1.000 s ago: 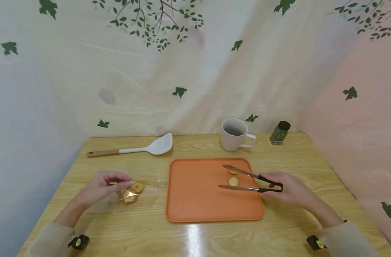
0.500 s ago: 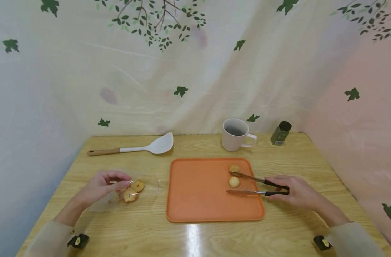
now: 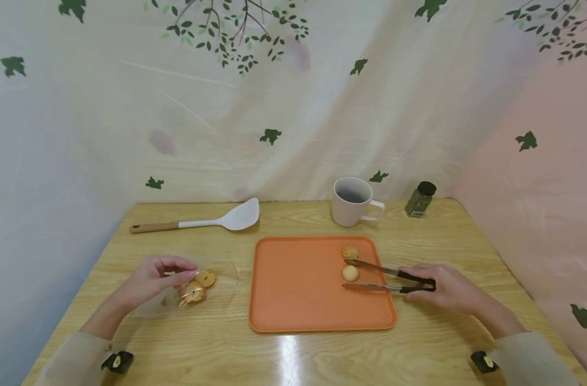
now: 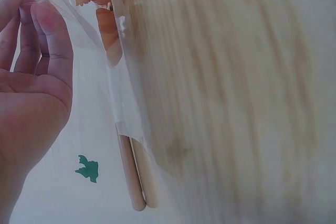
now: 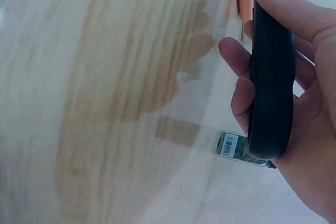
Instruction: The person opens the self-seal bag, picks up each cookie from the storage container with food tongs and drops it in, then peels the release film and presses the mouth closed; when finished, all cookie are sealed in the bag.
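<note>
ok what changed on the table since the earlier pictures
The right hand drew the black-handled tongs rightward and slightly nearer, bringing their tips closer together. The ridged cookie on the orange tray, partly covered at first, now shows nearly whole. Neither hand took hold of or released anything. The left hand still pinches the clear cookie bag; tray, mug and spatula stayed put.
</note>
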`<action>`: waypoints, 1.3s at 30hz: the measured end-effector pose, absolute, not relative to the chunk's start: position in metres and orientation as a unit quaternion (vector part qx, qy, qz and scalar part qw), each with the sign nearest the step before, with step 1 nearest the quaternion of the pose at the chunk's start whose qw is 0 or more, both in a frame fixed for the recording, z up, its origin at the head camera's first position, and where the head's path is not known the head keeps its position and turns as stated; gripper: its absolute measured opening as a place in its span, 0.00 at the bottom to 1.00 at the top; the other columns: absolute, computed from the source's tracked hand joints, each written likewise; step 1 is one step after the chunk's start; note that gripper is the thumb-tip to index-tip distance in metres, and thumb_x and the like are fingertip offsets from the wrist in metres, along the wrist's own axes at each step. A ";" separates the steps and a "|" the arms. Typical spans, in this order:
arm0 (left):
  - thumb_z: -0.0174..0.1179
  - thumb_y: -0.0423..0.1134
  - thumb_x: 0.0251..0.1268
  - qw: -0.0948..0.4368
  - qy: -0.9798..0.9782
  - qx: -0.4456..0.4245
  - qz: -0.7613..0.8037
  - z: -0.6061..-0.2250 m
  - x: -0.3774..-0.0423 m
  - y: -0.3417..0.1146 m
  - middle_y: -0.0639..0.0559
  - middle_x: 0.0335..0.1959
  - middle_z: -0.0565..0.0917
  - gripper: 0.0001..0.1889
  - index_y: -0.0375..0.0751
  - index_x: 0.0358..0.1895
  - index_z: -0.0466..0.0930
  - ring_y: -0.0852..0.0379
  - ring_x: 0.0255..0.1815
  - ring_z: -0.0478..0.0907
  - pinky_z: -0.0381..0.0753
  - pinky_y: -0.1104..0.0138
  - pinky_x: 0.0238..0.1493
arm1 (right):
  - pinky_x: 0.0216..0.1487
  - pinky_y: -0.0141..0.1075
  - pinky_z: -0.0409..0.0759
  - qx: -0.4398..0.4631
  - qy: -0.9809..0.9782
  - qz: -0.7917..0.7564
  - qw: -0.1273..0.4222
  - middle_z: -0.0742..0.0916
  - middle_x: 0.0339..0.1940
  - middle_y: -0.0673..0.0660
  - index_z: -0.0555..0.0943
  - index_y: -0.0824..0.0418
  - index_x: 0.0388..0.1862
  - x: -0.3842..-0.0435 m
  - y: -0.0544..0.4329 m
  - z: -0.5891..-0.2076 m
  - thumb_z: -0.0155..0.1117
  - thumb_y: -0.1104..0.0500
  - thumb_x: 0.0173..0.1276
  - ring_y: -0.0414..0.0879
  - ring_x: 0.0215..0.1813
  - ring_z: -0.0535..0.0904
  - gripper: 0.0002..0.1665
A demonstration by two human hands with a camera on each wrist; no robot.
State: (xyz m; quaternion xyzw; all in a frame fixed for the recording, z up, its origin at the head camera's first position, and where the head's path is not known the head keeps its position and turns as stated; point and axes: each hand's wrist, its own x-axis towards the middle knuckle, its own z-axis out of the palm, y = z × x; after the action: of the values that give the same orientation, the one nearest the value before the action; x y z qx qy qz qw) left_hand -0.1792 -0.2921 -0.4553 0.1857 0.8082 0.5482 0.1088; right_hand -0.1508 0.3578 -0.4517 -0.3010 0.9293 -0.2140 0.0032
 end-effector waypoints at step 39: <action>0.62 0.37 0.74 0.153 0.815 0.183 0.528 -0.448 -0.180 -0.294 0.36 0.47 0.86 0.15 0.29 0.54 0.83 0.55 0.37 0.84 0.85 0.62 0.39 | 0.35 0.36 0.81 -0.355 0.904 -0.237 0.008 0.88 0.51 0.55 0.80 0.67 0.65 -0.156 0.360 -0.454 0.75 0.52 0.65 0.39 0.43 0.84 0.33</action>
State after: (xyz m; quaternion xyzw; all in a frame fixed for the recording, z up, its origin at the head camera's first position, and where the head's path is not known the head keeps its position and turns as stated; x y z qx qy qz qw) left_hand -0.1803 -0.2939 -0.4482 0.1827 0.8151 0.5280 0.1533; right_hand -0.1561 0.3599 -0.4538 -0.3553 0.9041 -0.2374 0.0078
